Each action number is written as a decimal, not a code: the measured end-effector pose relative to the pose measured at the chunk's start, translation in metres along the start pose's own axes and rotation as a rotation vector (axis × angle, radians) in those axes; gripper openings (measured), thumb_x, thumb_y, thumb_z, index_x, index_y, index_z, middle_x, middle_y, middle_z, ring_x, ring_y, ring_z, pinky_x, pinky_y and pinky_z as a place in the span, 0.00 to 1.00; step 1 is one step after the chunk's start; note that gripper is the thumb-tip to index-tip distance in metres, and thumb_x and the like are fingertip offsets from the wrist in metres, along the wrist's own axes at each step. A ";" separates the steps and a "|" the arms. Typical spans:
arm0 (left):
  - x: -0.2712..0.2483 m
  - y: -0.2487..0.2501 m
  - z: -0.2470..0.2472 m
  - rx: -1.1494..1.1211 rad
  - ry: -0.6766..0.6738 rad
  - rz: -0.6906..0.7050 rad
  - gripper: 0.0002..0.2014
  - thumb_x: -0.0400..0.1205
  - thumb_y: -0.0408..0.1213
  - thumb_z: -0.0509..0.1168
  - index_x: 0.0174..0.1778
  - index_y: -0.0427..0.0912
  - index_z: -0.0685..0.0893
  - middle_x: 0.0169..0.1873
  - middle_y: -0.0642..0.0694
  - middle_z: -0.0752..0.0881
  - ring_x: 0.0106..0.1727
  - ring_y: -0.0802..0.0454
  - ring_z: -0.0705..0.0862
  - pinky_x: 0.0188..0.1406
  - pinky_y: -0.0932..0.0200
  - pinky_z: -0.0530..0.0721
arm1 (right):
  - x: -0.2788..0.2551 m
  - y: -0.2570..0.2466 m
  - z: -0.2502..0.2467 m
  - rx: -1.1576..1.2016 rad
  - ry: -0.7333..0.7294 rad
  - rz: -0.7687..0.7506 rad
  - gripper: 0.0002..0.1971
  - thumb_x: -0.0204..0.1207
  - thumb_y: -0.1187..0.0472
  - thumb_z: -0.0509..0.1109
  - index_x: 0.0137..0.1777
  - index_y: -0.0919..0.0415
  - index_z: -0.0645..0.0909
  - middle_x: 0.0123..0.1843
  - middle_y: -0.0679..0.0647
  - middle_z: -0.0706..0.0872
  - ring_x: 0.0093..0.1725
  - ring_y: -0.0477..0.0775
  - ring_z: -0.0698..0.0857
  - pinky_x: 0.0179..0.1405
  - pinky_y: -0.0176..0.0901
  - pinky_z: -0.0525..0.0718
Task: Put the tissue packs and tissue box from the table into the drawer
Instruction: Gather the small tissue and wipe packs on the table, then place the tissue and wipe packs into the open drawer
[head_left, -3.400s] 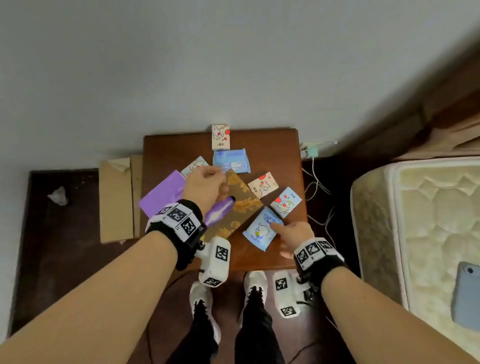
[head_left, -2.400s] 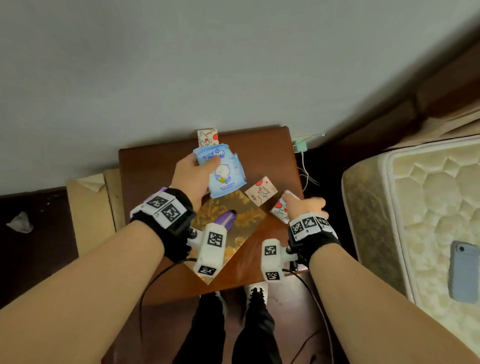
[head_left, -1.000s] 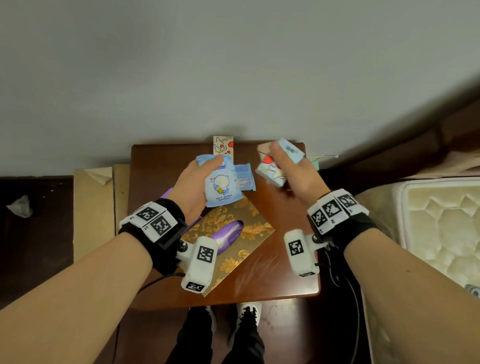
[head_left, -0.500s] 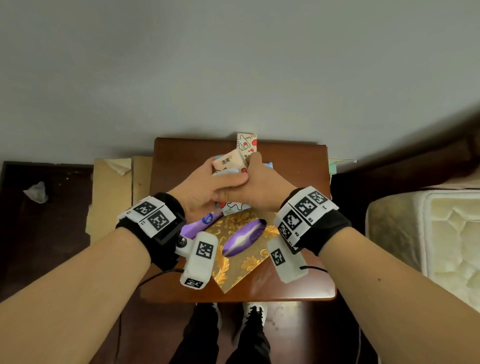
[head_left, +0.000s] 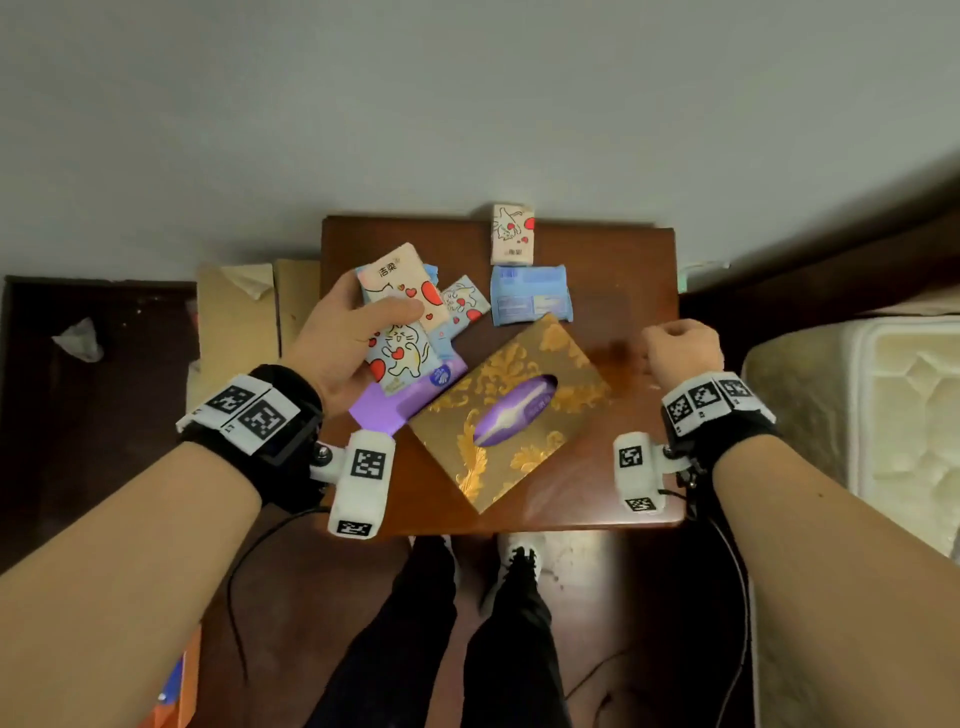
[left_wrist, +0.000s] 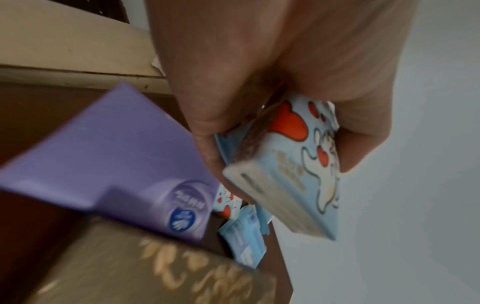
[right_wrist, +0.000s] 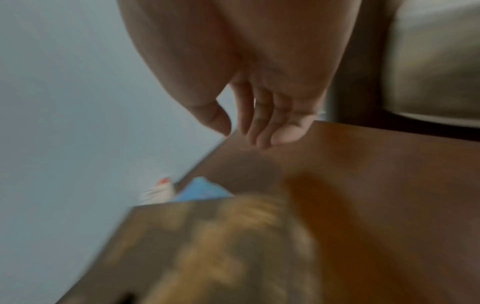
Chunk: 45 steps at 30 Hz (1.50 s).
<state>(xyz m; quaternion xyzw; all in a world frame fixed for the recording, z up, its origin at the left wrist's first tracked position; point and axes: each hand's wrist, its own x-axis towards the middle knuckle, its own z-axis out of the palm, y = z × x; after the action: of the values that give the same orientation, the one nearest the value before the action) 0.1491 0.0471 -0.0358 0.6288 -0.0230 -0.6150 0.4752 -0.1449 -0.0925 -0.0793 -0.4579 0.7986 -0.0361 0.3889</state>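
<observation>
Nearest, the flat gold-patterned tissue box with a purple slot is seen lying slantwise on the brown wooden tabletop. A purple soft tissue pack is tucked against its left side. Just above that, a bunch of small cartoon-cat tissue packs is held in the left hand, with the fingers clamped around them. The right hand is held loosely curled and empty over the right edge. Farther back, a light blue tissue pack and a small pink cat pack are left lying. The bunch is fanned out, so a pack could be dropped if the hold is loosened. No drawer is seen.
</observation>
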 end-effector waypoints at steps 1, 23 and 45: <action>-0.006 -0.006 0.000 0.003 -0.001 -0.003 0.26 0.77 0.30 0.73 0.72 0.43 0.77 0.61 0.37 0.90 0.60 0.37 0.91 0.58 0.40 0.89 | -0.006 0.025 -0.006 0.040 0.056 0.080 0.18 0.72 0.54 0.67 0.58 0.59 0.87 0.48 0.58 0.91 0.45 0.62 0.89 0.50 0.53 0.89; -0.103 -0.215 -0.050 -0.220 0.169 0.093 0.26 0.78 0.38 0.70 0.74 0.40 0.80 0.65 0.38 0.89 0.61 0.42 0.89 0.64 0.43 0.85 | -0.118 0.268 0.170 1.171 -0.555 0.477 0.15 0.88 0.69 0.51 0.42 0.66 0.75 0.40 0.64 0.92 0.32 0.62 0.93 0.24 0.50 0.92; -0.076 -0.238 -0.070 -0.122 0.156 0.081 0.27 0.79 0.39 0.74 0.74 0.40 0.79 0.62 0.38 0.91 0.60 0.40 0.92 0.54 0.42 0.91 | -0.139 0.331 0.252 1.012 -0.456 0.716 0.15 0.77 0.80 0.55 0.31 0.64 0.67 0.18 0.57 0.74 0.09 0.51 0.71 0.20 0.35 0.77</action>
<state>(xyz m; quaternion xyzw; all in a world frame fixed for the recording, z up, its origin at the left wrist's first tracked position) 0.0542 0.2644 -0.1422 0.6432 0.0264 -0.5446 0.5376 -0.1736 0.2799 -0.3095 0.0791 0.6838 -0.1775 0.7033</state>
